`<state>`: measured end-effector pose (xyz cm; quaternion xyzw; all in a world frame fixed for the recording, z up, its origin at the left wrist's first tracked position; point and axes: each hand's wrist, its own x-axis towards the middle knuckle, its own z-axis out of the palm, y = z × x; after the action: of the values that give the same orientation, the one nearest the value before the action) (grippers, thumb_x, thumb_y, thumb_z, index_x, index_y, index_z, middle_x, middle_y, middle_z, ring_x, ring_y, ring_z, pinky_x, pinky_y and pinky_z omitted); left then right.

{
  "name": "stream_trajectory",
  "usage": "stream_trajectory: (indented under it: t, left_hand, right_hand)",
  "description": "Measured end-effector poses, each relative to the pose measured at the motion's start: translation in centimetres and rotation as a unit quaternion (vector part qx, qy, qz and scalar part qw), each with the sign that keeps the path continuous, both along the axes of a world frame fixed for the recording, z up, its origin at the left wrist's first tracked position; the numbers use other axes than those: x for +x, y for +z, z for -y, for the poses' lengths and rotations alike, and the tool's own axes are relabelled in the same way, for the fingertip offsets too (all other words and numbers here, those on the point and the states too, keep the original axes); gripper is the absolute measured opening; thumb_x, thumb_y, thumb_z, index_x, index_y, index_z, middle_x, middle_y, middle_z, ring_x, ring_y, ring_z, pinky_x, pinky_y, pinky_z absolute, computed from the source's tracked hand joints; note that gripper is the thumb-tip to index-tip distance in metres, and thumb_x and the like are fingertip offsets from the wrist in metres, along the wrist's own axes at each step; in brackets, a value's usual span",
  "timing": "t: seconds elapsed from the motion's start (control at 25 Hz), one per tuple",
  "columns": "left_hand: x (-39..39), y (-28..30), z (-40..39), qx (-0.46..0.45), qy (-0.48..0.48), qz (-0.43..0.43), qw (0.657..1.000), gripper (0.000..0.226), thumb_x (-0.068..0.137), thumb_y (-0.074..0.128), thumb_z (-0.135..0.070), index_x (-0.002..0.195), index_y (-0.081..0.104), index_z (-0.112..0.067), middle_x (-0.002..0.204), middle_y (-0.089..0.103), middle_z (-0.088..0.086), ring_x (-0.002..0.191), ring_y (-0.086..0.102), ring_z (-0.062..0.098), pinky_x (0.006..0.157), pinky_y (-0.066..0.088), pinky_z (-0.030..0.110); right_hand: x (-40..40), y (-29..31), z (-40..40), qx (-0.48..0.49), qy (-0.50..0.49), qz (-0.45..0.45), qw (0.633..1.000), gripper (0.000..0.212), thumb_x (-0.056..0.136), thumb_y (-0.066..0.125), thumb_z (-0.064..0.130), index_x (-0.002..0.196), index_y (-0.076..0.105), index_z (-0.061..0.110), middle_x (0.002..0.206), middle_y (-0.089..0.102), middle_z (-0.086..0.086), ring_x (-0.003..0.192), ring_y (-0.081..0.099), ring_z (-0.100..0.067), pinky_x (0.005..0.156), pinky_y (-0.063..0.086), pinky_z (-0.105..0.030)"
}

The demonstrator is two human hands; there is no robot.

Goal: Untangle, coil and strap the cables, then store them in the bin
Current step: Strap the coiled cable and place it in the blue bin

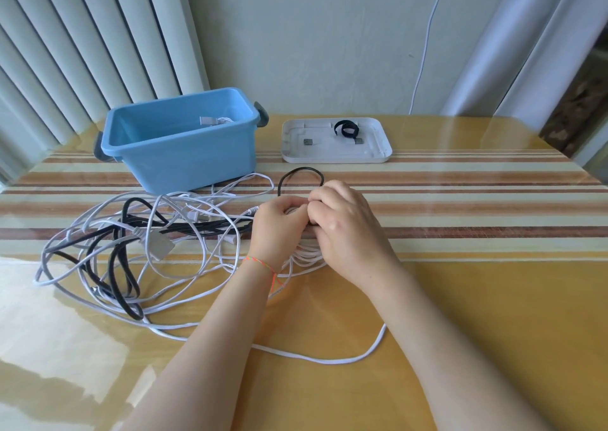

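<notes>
At the tabletop (460,299) middle, left hand (278,225) and right hand (342,223) each grip a white cable coil (304,254); bare tabletop lies to the right, tangled cables (131,243) left.

Cable tangle (131,249) blocks left; right tbl free.

Striped table (460,200) (glossy) stands before pleated blinds (82,52) and wall (312,35).

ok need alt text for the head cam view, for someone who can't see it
Two bare hands, left hand and right hand, meet over a coil of white cable on a striped table, fingers curled round it. A tangle of white and black cables lies to the left; behind stand a blue bin and a white lid holding a black strap.
</notes>
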<state>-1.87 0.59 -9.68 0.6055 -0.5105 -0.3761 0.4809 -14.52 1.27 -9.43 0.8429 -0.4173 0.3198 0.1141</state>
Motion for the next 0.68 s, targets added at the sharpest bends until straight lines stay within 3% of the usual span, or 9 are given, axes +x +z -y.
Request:
stream_trajectory:
  t: [0.12, 0.24, 0.48, 0.68]
  left_hand:
    - [0.4, -0.2, 0.4, 0.032, 0.003, -0.022, 0.999, 0.018, 0.081, 0.062, -0.014, 0.095, 0.072, -0.016, 0.069, 0.065, -0.004, 0.056, 0.054, 0.006, 0.057, 0.041, 0.02]
    - [0.8, -0.5, 0.8, 0.063, 0.013, -0.037, 0.997, 0.005, 0.082, 0.065, -0.014, 0.086, 0.067, -0.012, 0.065, 0.057, -0.005, 0.055, 0.048, 0.01, 0.055, 0.037, 0.023]
    - [0.6, -0.2, 0.6, 0.05, -0.021, -0.081, 0.995, 0.012, 0.088, 0.066, -0.016, 0.079, 0.059, -0.011, 0.057, 0.049, -0.007, 0.049, 0.04, 0.011, 0.049, 0.035, 0.022]
    - [0.1, 0.7, 0.1, 0.049, -0.067, -0.123, 0.989, 0.016, 0.092, 0.056, -0.005, 0.076, 0.052, -0.009, 0.052, 0.04, -0.004, 0.046, 0.032, 0.01, 0.046, 0.029, 0.02]
  right_hand:
    - [-0.5, 0.0, -0.1, 0.008, -0.023, -0.005, 1.0, 0.018, 0.079, 0.069, 0.003, 0.069, 0.059, 0.014, 0.063, 0.055, 0.004, 0.072, 0.047, -0.024, 0.068, 0.035, -0.037]
    - [-0.8, -0.4, 0.3, 0.029, -0.049, -0.024, 0.998, 0.017, 0.076, 0.074, 0.005, 0.07, 0.071, 0.02, 0.057, 0.055, 0.008, 0.069, 0.044, -0.021, 0.068, 0.036, -0.036]
    - [-0.9, -1.0, 0.5, 0.047, -0.047, -0.049, 0.997, 0.02, 0.071, 0.076, 0.004, 0.071, 0.071, 0.023, 0.067, 0.048, 0.006, 0.077, 0.047, -0.022, 0.073, 0.027, -0.035]
    - [-0.6, -0.5, 0.8, -0.006, -0.075, -0.011, 0.997, 0.026, 0.065, 0.074, -0.003, 0.072, 0.056, 0.014, 0.07, 0.053, 0.0, 0.074, 0.051, -0.028, 0.068, 0.029, -0.037]
